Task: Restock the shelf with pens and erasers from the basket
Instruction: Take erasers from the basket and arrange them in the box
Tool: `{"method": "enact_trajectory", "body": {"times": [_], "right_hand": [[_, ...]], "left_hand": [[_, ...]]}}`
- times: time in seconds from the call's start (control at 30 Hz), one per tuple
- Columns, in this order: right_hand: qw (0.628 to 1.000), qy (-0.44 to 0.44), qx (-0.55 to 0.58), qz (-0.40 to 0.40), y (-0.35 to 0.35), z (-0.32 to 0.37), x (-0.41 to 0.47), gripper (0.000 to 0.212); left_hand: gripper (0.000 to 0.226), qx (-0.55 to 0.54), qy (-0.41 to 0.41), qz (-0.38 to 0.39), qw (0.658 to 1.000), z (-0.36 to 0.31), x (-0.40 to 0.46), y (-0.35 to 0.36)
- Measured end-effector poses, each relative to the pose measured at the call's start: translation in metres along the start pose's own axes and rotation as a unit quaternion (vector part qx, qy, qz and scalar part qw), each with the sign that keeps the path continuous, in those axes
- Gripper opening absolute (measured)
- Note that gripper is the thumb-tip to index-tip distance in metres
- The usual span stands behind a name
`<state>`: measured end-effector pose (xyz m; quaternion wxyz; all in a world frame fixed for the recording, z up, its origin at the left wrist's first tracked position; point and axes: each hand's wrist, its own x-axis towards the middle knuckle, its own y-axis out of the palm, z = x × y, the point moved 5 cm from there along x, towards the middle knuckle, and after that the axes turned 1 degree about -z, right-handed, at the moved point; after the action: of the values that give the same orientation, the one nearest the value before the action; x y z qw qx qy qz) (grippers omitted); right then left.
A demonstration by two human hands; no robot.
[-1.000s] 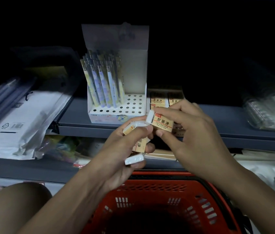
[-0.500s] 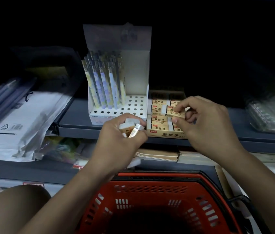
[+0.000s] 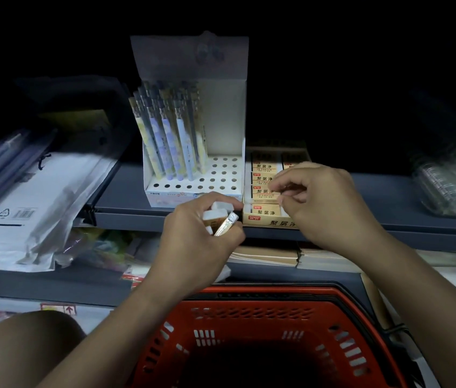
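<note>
My left hand (image 3: 193,242) is shut on a small stack of erasers (image 3: 218,215), white with tan sleeves, held just left of the tan eraser box (image 3: 266,220) on the grey shelf (image 3: 389,197). My right hand (image 3: 324,205) reaches over that box, with its fingertips pinched on one eraser (image 3: 291,189) low among the rows inside. The hand hides the box's right half. A white pen display box (image 3: 221,175) stands to the left of the eraser box, with several blue and yellow pens (image 3: 165,135) upright in its left holes. Below my arms sits the red basket (image 3: 249,317), its inside dark.
White plastic-wrapped packets (image 3: 34,203) lie on the shelf at the left. Clear packaged goods (image 3: 450,180) lie at the right. Flat brown paper stock (image 3: 266,256) is stacked on the lower shelf under the eraser box. A bare knee (image 3: 25,340) is at the lower left.
My right hand carried one eraser from my left hand's stack to the box and has lowered it among the rows. My left hand rose toward the shelf edge with the remaining erasers.
</note>
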<state>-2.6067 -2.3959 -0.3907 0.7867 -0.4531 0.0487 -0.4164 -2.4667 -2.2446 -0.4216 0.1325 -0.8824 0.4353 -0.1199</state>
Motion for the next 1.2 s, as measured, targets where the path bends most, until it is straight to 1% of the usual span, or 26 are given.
{"method": "enact_trajectory", "body": {"times": [0.2,0.43,0.53,0.6,0.7,0.83,0.9,0.97,1.03,1.13,1.2], "right_hand": [[0.999,0.019,-0.026,-0.014,0.003,-0.002,0.001,0.010],[0.999,0.023,-0.026,-0.017,0.003,-0.001,0.000,0.011],[0.999,0.010,-0.040,-0.010,0.003,0.001,-0.003,0.010],[0.999,-0.002,-0.048,-0.020,0.003,0.000,-0.005,0.010],[0.998,-0.030,-0.022,-0.050,0.001,0.002,-0.010,0.012],[0.988,-0.134,0.019,-0.075,0.000,0.019,-0.021,0.012],[0.981,-0.179,0.037,-0.070,0.003,0.028,-0.029,0.011],[0.976,-0.208,0.053,-0.043,0.010,0.035,-0.036,0.012],[0.972,-0.228,0.055,-0.020,0.018,0.040,-0.044,0.014],[0.973,-0.222,0.068,-0.011,0.024,0.041,-0.052,0.021],[0.972,-0.217,0.089,-0.005,0.024,0.040,-0.056,0.018]], "left_hand": [[0.021,-0.003,0.004,0.002,1.000,-0.001,0.001,0.001],[0.019,-0.003,0.007,0.003,1.000,0.002,0.003,0.000],[0.017,-0.006,0.006,0.002,1.000,0.003,0.002,0.001],[0.017,-0.021,-0.001,-0.006,1.000,0.003,0.002,0.002],[0.019,-0.040,-0.005,-0.011,0.999,0.001,0.000,0.003],[0.015,-0.093,-0.026,-0.012,0.995,0.004,0.000,0.004],[0.013,-0.093,-0.013,-0.012,0.995,0.004,0.001,0.003],[0.013,-0.100,-0.006,-0.019,0.995,0.003,0.002,0.002],[0.011,-0.113,-0.010,-0.028,0.993,0.004,0.002,0.001],[0.008,-0.136,-0.017,-0.041,0.990,0.004,0.000,-0.001],[0.005,-0.147,-0.017,-0.050,0.988,0.004,0.000,-0.002]]}}
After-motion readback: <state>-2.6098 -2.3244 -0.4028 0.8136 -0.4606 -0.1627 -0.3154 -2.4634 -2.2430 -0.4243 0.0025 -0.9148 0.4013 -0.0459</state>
